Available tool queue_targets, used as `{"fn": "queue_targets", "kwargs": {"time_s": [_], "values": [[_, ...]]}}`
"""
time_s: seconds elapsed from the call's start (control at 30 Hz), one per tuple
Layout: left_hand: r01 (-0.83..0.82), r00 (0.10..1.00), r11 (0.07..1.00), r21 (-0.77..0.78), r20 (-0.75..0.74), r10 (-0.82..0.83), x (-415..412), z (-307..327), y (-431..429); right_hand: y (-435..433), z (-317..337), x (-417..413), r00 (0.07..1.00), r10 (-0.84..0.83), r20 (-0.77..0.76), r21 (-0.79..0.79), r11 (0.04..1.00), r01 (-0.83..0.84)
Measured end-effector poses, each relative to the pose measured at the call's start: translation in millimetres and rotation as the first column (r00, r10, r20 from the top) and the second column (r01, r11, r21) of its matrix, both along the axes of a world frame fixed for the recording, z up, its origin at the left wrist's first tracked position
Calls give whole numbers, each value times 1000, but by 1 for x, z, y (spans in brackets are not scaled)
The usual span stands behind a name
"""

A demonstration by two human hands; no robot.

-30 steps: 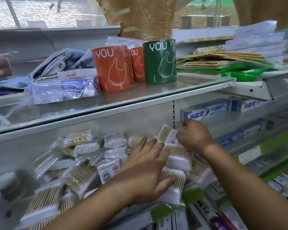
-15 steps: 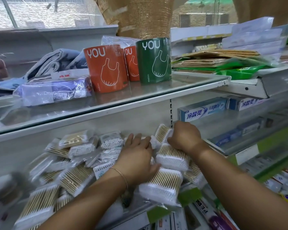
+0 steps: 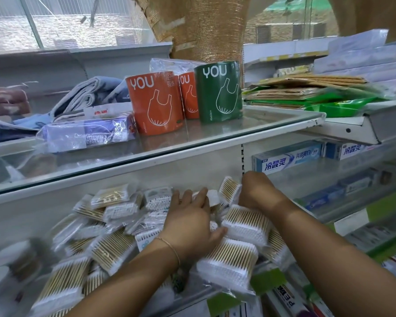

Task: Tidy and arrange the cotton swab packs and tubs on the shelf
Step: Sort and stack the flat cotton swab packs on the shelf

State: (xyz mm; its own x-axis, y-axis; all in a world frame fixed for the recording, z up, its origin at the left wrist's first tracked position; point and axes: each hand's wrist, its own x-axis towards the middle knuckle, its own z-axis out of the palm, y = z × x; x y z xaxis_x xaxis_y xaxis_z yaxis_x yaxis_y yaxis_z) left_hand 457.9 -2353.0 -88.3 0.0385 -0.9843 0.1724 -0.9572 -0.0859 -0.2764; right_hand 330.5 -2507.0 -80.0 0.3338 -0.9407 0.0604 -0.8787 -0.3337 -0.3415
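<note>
Clear cotton swab packs lie in a loose heap (image 3: 114, 245) across the lower shelf. On the right, two wooden-stick packs sit one behind the other: a front pack (image 3: 229, 263) and a rear pack (image 3: 246, 225). A further pack (image 3: 229, 188) stands on edge at the back. My left hand (image 3: 190, 223) lies flat on the heap, fingers apart and reaching a white pack (image 3: 213, 196), thumb against the rear pack. My right hand (image 3: 258, 191) is curled beside the upright pack, its fingers hidden behind the stack. Blurred round tubs (image 3: 2, 257) sit at the far left.
A glass shelf (image 3: 272, 124) just above carries orange and green bag rolls (image 3: 154, 104), a purple packet (image 3: 87, 133) and folded towels. Toothpaste boxes (image 3: 288, 157) fill the shelf to the right. Green price strips edge the shelves below.
Both hands have moved deeper into the shelf. My left hand slid off the front pack toward the back, uncovering it. My right hand stayed by the upright pack.
</note>
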Motion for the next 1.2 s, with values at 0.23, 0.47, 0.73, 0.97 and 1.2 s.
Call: {"fn": "queue_targets", "kwargs": {"time_s": [0.23, 0.47, 0.73, 0.97, 1.2], "values": [[-48, 998, 998, -35, -42, 46, 1, -3, -4, -2, -4, -1, 998, 51, -46, -97, 994, -55], [22, 997, 999, -44, -77, -25, 0, -9, -1, 0, -2, 1, 985, 93, -146, -168, 979, -117], [92, 985, 994, -58, -143, -100, 6, -13, 0, 4, 15, -5, 999, 27, 23, -204, 979, -22], [78, 990, 997, -25, -113, -80, 5, -16, 0, 11, 41, -26, 958, 47, 282, -223, 975, 17], [97, 987, 991, -98, -122, -108, 6, -21, 1, 24, 43, -34, 895, 65, 441, -196, 980, 25]]}}
